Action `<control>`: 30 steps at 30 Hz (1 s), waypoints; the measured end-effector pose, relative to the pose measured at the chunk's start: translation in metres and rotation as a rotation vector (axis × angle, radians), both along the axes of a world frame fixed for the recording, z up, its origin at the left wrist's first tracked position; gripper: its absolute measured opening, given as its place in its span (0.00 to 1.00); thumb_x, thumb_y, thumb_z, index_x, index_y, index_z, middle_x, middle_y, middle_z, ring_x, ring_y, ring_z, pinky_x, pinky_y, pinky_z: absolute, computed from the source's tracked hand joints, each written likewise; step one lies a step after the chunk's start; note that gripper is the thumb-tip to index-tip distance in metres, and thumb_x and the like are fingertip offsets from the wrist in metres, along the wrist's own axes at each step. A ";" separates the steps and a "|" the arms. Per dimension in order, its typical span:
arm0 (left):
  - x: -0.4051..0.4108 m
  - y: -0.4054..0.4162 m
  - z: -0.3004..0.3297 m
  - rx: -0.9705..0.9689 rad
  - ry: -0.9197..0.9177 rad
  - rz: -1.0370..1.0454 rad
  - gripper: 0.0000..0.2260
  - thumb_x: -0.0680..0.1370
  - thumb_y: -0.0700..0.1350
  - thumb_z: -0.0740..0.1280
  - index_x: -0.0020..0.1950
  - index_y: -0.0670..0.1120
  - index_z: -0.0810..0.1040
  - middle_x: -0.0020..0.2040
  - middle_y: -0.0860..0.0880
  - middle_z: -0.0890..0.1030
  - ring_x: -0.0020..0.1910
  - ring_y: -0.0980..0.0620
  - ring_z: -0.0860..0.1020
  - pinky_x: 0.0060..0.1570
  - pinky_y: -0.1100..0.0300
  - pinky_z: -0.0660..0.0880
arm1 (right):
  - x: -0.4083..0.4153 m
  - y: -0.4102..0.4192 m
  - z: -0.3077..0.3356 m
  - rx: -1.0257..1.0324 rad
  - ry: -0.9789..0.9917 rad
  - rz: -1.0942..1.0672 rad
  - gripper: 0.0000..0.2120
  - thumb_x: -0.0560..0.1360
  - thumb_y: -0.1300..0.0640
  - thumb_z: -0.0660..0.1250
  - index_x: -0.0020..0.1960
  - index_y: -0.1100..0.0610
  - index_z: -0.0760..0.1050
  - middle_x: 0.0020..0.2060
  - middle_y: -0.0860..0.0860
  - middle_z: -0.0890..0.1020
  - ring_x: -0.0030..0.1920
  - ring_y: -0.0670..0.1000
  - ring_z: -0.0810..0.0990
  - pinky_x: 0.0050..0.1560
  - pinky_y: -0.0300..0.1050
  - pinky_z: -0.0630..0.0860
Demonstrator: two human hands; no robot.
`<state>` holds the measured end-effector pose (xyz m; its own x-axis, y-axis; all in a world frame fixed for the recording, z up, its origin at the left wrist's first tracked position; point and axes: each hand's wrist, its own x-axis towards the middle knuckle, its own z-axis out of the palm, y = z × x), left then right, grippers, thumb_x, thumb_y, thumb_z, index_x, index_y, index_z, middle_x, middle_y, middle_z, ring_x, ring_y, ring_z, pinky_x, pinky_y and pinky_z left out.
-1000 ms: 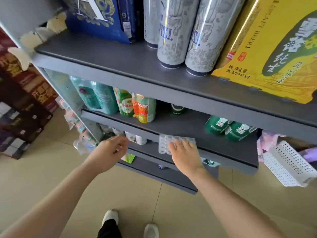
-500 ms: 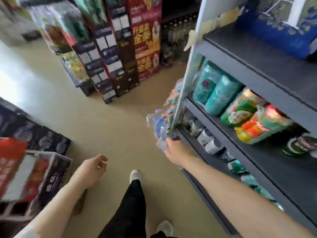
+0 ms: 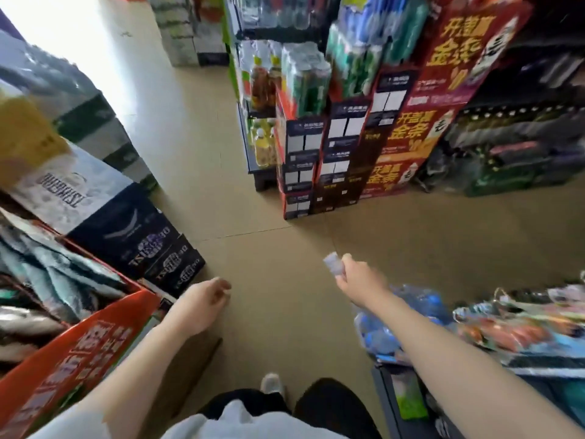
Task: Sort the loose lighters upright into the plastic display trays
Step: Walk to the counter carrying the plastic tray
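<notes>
Head view of a shop aisle: tan tiled floor (image 3: 285, 172) runs between stacked goods. Across the aisle, red and dark drink cartons (image 3: 364, 147) stand in a tall stack with shrink-wrapped bottle packs on top. At lower left an open red carton (image 3: 72, 343) holds silvery-blue packets, with dark beer cases (image 3: 152, 248) stacked just behind it. At lower right a grey shelf (image 3: 392, 403) carries wrapped blue bottles (image 3: 380, 331) and bright snack packs. Half a second earlier the camera faced that shelf and the right hand reached down at its corner; now the view has swung out to the aisle and the hand is raised over the floor. Right hand (image 3: 357, 277) has its grip closed around a small pale plastic piece (image 3: 332, 263), too blurred to say whether it is a lighter or a tray. Left hand (image 3: 205, 299) hangs loosely curled near the red carton, its grip holding nothing visible.
</notes>
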<state>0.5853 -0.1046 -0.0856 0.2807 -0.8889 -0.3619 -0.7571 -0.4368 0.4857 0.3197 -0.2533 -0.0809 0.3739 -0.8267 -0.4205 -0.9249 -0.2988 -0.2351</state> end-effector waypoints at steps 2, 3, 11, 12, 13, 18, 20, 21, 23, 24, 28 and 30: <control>0.015 -0.045 0.012 -0.079 0.039 0.008 0.09 0.76 0.45 0.62 0.55 0.48 0.76 0.46 0.49 0.81 0.41 0.53 0.77 0.43 0.62 0.72 | 0.014 -0.040 -0.002 -0.013 0.054 -0.011 0.07 0.76 0.53 0.57 0.45 0.54 0.59 0.51 0.60 0.79 0.51 0.62 0.78 0.42 0.48 0.69; 0.023 -0.069 0.018 -0.109 0.053 0.006 0.09 0.76 0.45 0.62 0.55 0.48 0.76 0.47 0.50 0.80 0.42 0.52 0.78 0.45 0.61 0.74 | 0.021 -0.061 -0.004 -0.014 0.075 -0.013 0.07 0.76 0.53 0.57 0.45 0.54 0.59 0.52 0.60 0.79 0.52 0.61 0.78 0.42 0.48 0.68; 0.131 -0.244 0.023 -0.184 0.057 0.108 0.10 0.76 0.44 0.62 0.57 0.47 0.74 0.47 0.50 0.79 0.42 0.51 0.76 0.46 0.59 0.73 | 0.124 -0.262 -0.010 -0.012 0.125 0.098 0.07 0.76 0.54 0.54 0.52 0.54 0.63 0.48 0.55 0.80 0.42 0.56 0.77 0.37 0.46 0.71; 0.150 -0.261 0.020 -0.163 0.060 0.154 0.10 0.76 0.44 0.62 0.57 0.47 0.74 0.48 0.50 0.79 0.43 0.51 0.77 0.47 0.58 0.74 | 0.145 -0.289 -0.008 -0.013 0.110 0.128 0.06 0.76 0.54 0.54 0.52 0.54 0.63 0.47 0.55 0.79 0.42 0.57 0.78 0.37 0.47 0.71; 0.168 -0.276 0.017 -0.138 0.064 0.205 0.10 0.76 0.44 0.62 0.57 0.47 0.74 0.49 0.49 0.80 0.44 0.51 0.77 0.48 0.57 0.74 | 0.168 -0.314 -0.003 -0.015 0.100 0.164 0.07 0.76 0.54 0.54 0.52 0.54 0.63 0.47 0.56 0.79 0.44 0.58 0.78 0.39 0.48 0.72; 0.259 -0.323 0.011 -0.008 0.036 0.395 0.09 0.76 0.45 0.62 0.55 0.48 0.75 0.47 0.50 0.79 0.41 0.51 0.77 0.41 0.59 0.75 | 0.298 -0.405 0.028 0.010 -0.018 0.359 0.08 0.77 0.54 0.54 0.53 0.57 0.64 0.45 0.58 0.78 0.47 0.60 0.78 0.38 0.48 0.69; 0.305 -0.336 0.013 -0.007 0.011 0.494 0.09 0.76 0.45 0.62 0.56 0.48 0.74 0.45 0.50 0.78 0.40 0.51 0.77 0.37 0.60 0.72 | 0.363 -0.435 0.035 0.019 -0.084 0.440 0.05 0.77 0.55 0.55 0.48 0.56 0.63 0.39 0.56 0.74 0.41 0.59 0.76 0.36 0.47 0.67; 0.330 -0.342 0.013 -0.017 0.000 0.547 0.09 0.76 0.45 0.62 0.56 0.48 0.74 0.44 0.50 0.78 0.39 0.51 0.77 0.36 0.60 0.71 | 0.397 -0.448 0.037 0.019 -0.107 0.481 0.05 0.76 0.55 0.56 0.45 0.56 0.61 0.38 0.55 0.73 0.39 0.58 0.74 0.36 0.47 0.66; 0.379 -0.353 0.011 -0.032 -0.026 0.626 0.09 0.76 0.45 0.62 0.55 0.47 0.75 0.45 0.49 0.79 0.39 0.51 0.77 0.37 0.60 0.70 | 0.464 -0.468 0.041 0.012 -0.140 0.555 0.06 0.76 0.55 0.56 0.44 0.56 0.60 0.37 0.55 0.72 0.38 0.58 0.74 0.36 0.47 0.66; 0.404 -0.359 0.009 -0.036 -0.033 0.646 0.09 0.76 0.45 0.63 0.55 0.47 0.75 0.45 0.48 0.79 0.38 0.51 0.76 0.38 0.60 0.70 | 0.497 -0.477 0.041 0.013 -0.162 0.584 0.07 0.76 0.55 0.57 0.43 0.56 0.60 0.36 0.54 0.72 0.39 0.59 0.74 0.36 0.48 0.67; 0.505 -0.389 -0.001 -0.037 -0.041 0.689 0.09 0.76 0.45 0.63 0.55 0.46 0.75 0.42 0.50 0.78 0.37 0.52 0.76 0.38 0.59 0.71 | 0.612 -0.510 0.035 0.043 -0.208 0.643 0.07 0.77 0.56 0.57 0.43 0.56 0.61 0.36 0.53 0.72 0.36 0.56 0.71 0.34 0.46 0.65; 0.547 -0.408 0.000 -0.009 -0.020 0.692 0.10 0.76 0.46 0.62 0.56 0.47 0.75 0.43 0.51 0.78 0.39 0.53 0.76 0.38 0.60 0.72 | 0.662 -0.530 0.032 0.064 -0.187 0.661 0.06 0.77 0.57 0.57 0.43 0.57 0.61 0.36 0.54 0.72 0.37 0.55 0.70 0.33 0.46 0.63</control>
<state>1.1325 -0.5131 -0.0856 0.7910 -0.5060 -0.3440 -0.3149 -0.8186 0.4803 0.9821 -0.7835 -0.0490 0.8621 -0.3755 -0.3404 -0.4953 -0.7665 -0.4088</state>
